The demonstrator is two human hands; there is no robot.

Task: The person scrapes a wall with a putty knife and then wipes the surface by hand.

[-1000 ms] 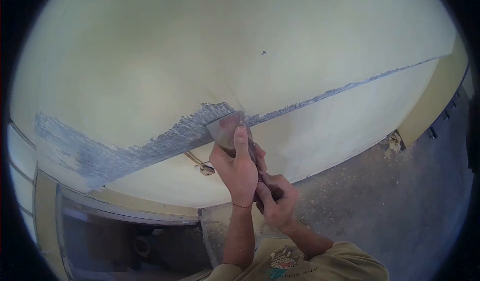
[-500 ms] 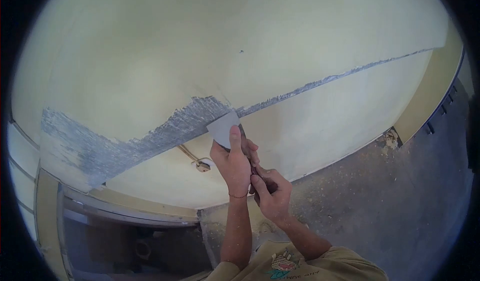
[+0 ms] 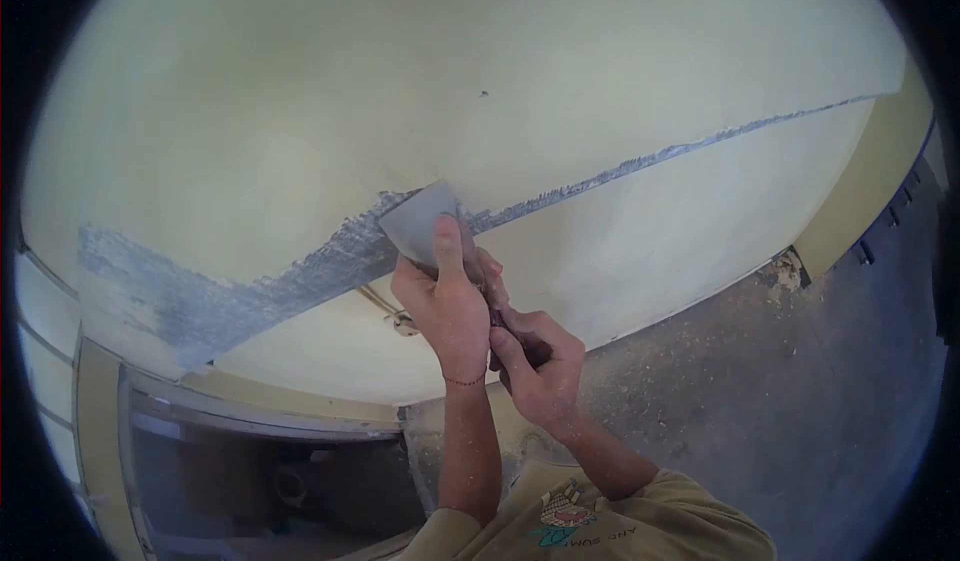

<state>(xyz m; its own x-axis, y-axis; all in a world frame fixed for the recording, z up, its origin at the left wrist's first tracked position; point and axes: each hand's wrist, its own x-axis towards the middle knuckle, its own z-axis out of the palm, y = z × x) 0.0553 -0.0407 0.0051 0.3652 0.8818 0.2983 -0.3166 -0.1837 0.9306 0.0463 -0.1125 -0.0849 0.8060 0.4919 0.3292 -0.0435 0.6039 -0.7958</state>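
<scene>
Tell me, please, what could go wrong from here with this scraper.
The left hand is bare and its thumb lies flat on the scraper, so a slip might cut or scrape it.

The scraper's corner is up at the ragged edge of the pale coating, so too steep a push could gouge the surface.

Pale flakes litter the floor; they might make footing a little slippery.

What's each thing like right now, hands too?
Flat grey metal scraper: held in both hands
Bare left hand: closed, thumb on the scraper
Bare right hand: closed, gripping lower down
Smooth cream painted surface: partly stripped
Long rough grey strip: bare, jagged along its upper edge
Dull grey floor: scattered with pale flecks
</scene>
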